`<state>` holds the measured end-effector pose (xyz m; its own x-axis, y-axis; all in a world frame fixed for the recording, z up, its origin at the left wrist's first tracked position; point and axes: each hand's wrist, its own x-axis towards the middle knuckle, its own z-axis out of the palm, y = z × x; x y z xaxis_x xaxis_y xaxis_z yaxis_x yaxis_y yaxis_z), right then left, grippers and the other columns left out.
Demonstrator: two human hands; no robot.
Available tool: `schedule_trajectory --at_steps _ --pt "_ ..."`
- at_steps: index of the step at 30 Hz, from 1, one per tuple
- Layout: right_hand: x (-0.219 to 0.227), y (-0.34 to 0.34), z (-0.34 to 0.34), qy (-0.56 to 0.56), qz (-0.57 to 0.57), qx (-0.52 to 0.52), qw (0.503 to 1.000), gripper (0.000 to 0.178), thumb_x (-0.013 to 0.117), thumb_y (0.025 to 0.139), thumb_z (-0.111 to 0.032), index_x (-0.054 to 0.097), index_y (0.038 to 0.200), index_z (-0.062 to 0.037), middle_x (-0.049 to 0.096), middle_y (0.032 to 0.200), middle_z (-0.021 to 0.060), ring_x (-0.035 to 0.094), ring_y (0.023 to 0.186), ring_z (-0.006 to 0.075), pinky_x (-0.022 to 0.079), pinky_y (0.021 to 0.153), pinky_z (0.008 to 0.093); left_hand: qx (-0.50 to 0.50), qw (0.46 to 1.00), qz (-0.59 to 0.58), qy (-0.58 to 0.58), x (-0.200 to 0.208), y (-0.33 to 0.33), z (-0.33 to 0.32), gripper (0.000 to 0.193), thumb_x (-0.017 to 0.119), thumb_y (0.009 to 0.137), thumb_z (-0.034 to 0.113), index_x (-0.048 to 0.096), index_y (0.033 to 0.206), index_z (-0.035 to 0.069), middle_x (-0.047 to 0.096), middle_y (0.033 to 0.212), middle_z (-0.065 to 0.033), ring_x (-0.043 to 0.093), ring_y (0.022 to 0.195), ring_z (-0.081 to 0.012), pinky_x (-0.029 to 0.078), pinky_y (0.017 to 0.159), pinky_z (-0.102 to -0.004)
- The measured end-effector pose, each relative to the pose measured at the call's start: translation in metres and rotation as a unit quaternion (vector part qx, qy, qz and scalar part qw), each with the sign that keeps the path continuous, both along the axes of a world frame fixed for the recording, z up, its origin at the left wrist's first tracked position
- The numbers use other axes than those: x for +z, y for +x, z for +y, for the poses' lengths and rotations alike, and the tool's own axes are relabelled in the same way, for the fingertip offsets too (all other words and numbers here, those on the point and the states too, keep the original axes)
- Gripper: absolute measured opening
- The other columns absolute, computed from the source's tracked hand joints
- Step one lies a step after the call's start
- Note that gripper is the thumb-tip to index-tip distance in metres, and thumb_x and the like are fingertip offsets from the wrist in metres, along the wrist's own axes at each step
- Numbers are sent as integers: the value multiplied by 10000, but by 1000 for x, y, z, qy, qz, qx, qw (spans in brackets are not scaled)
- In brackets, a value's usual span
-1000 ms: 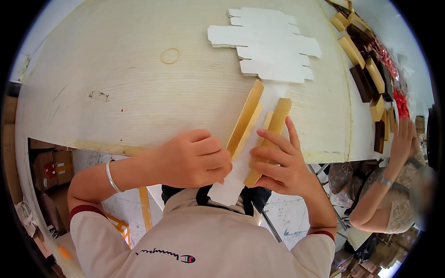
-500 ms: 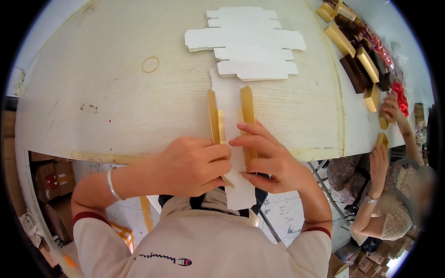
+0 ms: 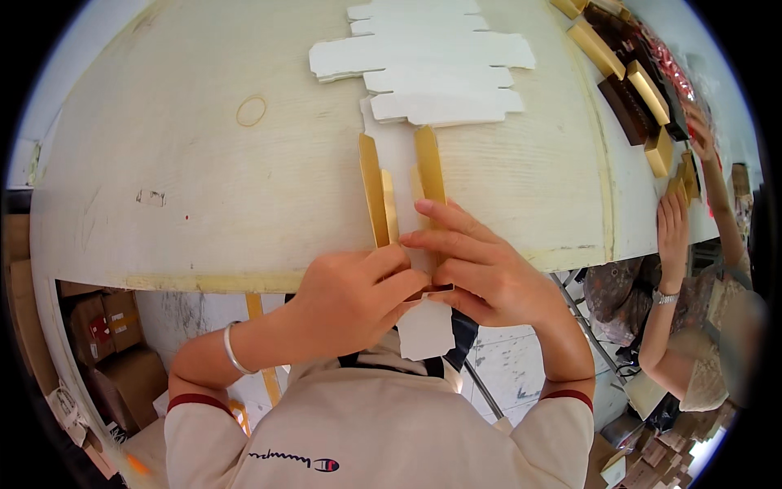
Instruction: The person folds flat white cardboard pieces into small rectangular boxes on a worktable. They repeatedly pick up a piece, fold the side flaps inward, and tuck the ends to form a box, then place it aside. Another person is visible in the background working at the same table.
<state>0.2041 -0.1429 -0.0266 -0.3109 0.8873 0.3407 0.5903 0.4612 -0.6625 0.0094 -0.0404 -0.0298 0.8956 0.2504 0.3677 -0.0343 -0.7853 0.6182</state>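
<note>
Gold-lined box blank (image 3: 403,187) pinched by left hand (image 3: 354,297); right hand (image 3: 481,269) pressing flap.

Cream short-sleeved shirt with dark red cuffs; silver bangle (image 3: 234,350) on left wrist.

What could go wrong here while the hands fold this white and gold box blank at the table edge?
The blank hangs partly over the table edge, so its lower flap has no support and may bend wrongly. Its far end touches the stack of flat blanks; a push could shift that stack. The left hand and right hand crowd one fold, which may crease crooked.
</note>
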Motion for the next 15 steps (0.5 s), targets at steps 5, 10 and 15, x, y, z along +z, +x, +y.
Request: schedule_trajectory --at_steps 5,10,15 --pt "1 -5 -6 18 -18 -55 998 242 738 772 -120 616 952 -15 567 1244 153 431 1306 386 395 1054 531 18 1000 -18 -3 -6 1 -3 170 761 670 35 718 822 98 556 713 -12 516 496 -142 399 431 -270" --pt "-15 -7 -46 167 -180 -140 959 295 667 816 -88 612 1101 -138 562 1283 105 509 1237 290 438 1025 477 13 1000 -16 -18 -3 -1 0 202 762 660 28 731 847 100 541 691 -7 510 493 -139 390 425 -269" --pt "-27 -26 -51 252 -293 -119 915 201 638 789 -102 582 980 -132 606 1228 54 568 1080 206 521 853 344 15 1000 -11 -23 -3 -1 -1 199 766 663 35 725 852 83 526 682 -14 514 508 -142 389 429 -269"
